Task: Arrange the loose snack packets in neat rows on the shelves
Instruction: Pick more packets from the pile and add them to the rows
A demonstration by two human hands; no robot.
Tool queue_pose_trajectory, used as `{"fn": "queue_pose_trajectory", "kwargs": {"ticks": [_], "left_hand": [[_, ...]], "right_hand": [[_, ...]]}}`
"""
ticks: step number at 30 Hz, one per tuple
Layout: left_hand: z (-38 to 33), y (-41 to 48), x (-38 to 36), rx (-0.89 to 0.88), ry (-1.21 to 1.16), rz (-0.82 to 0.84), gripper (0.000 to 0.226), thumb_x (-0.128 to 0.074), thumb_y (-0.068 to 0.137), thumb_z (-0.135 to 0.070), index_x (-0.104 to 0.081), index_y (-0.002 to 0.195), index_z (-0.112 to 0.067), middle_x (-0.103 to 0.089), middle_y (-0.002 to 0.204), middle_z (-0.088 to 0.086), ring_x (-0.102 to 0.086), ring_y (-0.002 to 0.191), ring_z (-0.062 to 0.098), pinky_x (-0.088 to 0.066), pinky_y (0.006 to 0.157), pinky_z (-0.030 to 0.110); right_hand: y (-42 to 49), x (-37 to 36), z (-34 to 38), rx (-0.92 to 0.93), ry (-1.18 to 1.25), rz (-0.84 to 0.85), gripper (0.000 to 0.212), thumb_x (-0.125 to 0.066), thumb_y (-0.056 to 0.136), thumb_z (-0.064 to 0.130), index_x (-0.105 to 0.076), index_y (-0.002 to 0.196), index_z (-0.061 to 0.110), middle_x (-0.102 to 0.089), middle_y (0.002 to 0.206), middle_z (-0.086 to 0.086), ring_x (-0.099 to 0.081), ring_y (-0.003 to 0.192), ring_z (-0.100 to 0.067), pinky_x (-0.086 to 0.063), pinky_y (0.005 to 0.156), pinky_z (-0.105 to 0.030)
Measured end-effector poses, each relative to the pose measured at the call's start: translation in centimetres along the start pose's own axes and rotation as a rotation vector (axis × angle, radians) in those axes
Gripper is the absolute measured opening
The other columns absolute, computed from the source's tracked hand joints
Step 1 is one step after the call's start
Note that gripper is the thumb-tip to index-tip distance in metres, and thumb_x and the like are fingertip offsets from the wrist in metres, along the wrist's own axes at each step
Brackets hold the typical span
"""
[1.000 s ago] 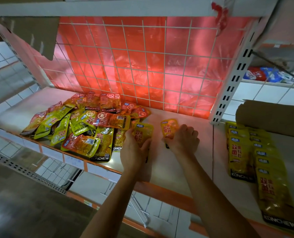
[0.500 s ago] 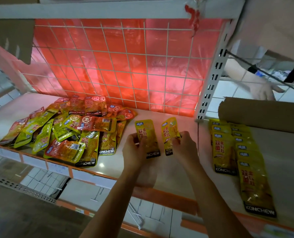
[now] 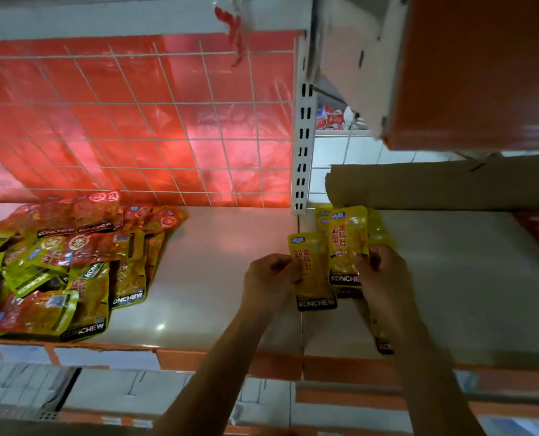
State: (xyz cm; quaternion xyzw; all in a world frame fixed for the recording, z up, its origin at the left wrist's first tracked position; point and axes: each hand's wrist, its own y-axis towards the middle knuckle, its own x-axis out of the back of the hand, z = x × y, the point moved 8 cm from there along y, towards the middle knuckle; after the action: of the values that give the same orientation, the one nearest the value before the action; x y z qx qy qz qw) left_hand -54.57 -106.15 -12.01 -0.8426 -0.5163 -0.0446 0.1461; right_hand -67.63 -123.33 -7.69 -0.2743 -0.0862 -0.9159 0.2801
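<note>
My left hand (image 3: 269, 280) pinches the left edge of a yellow KONCHEW snack packet (image 3: 312, 272). A second yellow packet (image 3: 348, 243) is gripped by my right hand (image 3: 383, 275) at its lower right side. Both packets hover over the seam between two shelf boards, just above a row of yellow packets (image 3: 376, 234) that my right arm mostly hides. On the left of the white shelf (image 3: 217, 278) lies a loose pile of red and yellow-green packets (image 3: 69, 265).
A red plastic sheet behind a white wire grid (image 3: 154, 121) backs the left shelf. A slotted white upright (image 3: 302, 146) divides the bays. Rolled brown cardboard (image 3: 435, 184) lies at the back of the right shelf. An orange-edged shelf (image 3: 469, 73) hangs overhead at right.
Both hands have carried their yellow packets rightward from the left shelf to over the row on the right shelf. The view has swung right, pushing the pile toward the left edge.
</note>
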Motion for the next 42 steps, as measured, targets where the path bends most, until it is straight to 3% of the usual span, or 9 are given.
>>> {"fn": "queue_pose_trajectory", "kwargs": {"ticks": [4,10,15,19,25,29,33,37,42], "left_hand": [[-0.6,-0.2,-2.3,-0.057,0.239,0.038,0.010,-0.067,0.085,-0.031,-0.075,0.088,-0.026,-0.070,0.073,-0.012,-0.067,0.072,0.007,-0.048,0.064,0.017],[-1.8,-0.2,-4.0,-0.090,0.345,0.038,0.015,-0.067,0.087,-0.030,-0.076,0.096,-0.021,-0.073,0.084,-0.005,-0.067,0.080,0.013,-0.051,0.074,0.025],[-2.2,0.0,-4.3,-0.106,0.431,-0.002,0.020,-0.066,0.088,-0.033,-0.074,0.102,-0.021,-0.073,0.096,-0.002,-0.065,0.090,0.016,-0.050,0.082,0.028],[-2.6,0.0,-4.4,-0.130,0.469,-0.012,0.023,-0.066,0.089,-0.034,-0.071,0.104,-0.019,-0.072,0.097,-0.002,-0.065,0.090,0.016,-0.051,0.084,0.032],[-3.2,-0.9,-3.9,-0.207,0.383,-0.118,0.021,-0.057,0.093,-0.036,-0.067,0.103,-0.021,-0.069,0.091,-0.006,-0.058,0.073,0.000,-0.046,0.070,0.021],[-2.3,-0.9,-5.3,-0.081,0.079,0.056,0.017,-0.062,0.090,-0.037,-0.068,0.100,-0.024,-0.074,0.088,-0.002,-0.070,0.081,0.014,-0.058,0.080,0.040],[-1.2,-0.6,-5.3,0.007,-0.082,0.124,0.014,-0.071,0.085,-0.022,-0.070,0.099,-0.019,-0.075,0.084,0.001,-0.073,0.077,0.018,-0.059,0.077,0.038],[-0.4,-0.6,-4.1,-0.006,-0.041,0.100,0.007,-0.073,0.083,-0.019,-0.071,0.089,-0.023,-0.075,0.080,-0.001,-0.072,0.072,0.016,-0.057,0.066,0.031],[0.0,-0.9,-3.2,-0.042,0.113,0.062,0.005,-0.075,0.081,-0.024,-0.072,0.083,-0.022,-0.072,0.073,-0.002,-0.065,0.059,0.012,-0.052,0.057,0.026]], "right_hand": [[0.1,2.0,-2.4,-0.060,-0.001,-0.008,0.011,-0.060,0.091,0.019,-0.064,0.099,0.014,-0.065,0.090,-0.005,-0.060,0.082,-0.027,-0.048,0.069,-0.034],[-0.1,3.4,-4.3,-0.101,0.008,-0.024,0.020,-0.065,0.087,0.016,-0.067,0.107,0.011,-0.066,0.094,-0.008,-0.058,0.069,-0.014,-0.036,0.042,-0.011],[-0.8,3.8,-4.0,-0.096,0.009,-0.001,0.021,-0.068,0.084,0.018,-0.069,0.105,0.015,-0.070,0.096,-0.004,-0.064,0.091,-0.024,-0.046,0.075,-0.028],[-1.5,3.8,-3.6,-0.090,0.009,0.035,0.022,-0.068,0.084,0.018,-0.068,0.106,0.015,-0.066,0.090,-0.001,-0.061,0.083,-0.019,-0.043,0.074,-0.027],[-2.4,2.5,-3.3,-0.082,0.056,0.110,0.014,-0.070,0.082,0.018,-0.068,0.096,0.020,-0.069,0.092,-0.001,-0.064,0.089,-0.020,-0.046,0.073,-0.027],[-2.9,1.5,-2.5,-0.048,0.126,0.161,0.013,-0.071,0.081,0.016,-0.068,0.089,0.025,-0.070,0.085,0.005,-0.066,0.083,-0.013,-0.047,0.071,-0.026],[-3.0,2.1,-1.8,0.021,0.104,0.117,0.011,-0.068,0.086,0.024,-0.070,0.096,0.020,-0.068,0.080,0.012,-0.064,0.070,0.002,-0.043,0.061,-0.009],[-2.5,5.2,-2.1,0.031,-0.221,-0.155,0.026,-0.067,0.085,0.025,-0.064,0.109,0.014,-0.062,0.101,-0.008,-0.059,0.091,-0.026,-0.044,0.074,-0.030],[-1.9,5.4,-4.1,-0.094,-0.397,-0.085,0.064,-0.078,0.073,0.042,-0.052,0.122,0.010,-0.052,0.115,-0.015,-0.046,0.110,-0.033,-0.041,0.086,-0.041]]}}
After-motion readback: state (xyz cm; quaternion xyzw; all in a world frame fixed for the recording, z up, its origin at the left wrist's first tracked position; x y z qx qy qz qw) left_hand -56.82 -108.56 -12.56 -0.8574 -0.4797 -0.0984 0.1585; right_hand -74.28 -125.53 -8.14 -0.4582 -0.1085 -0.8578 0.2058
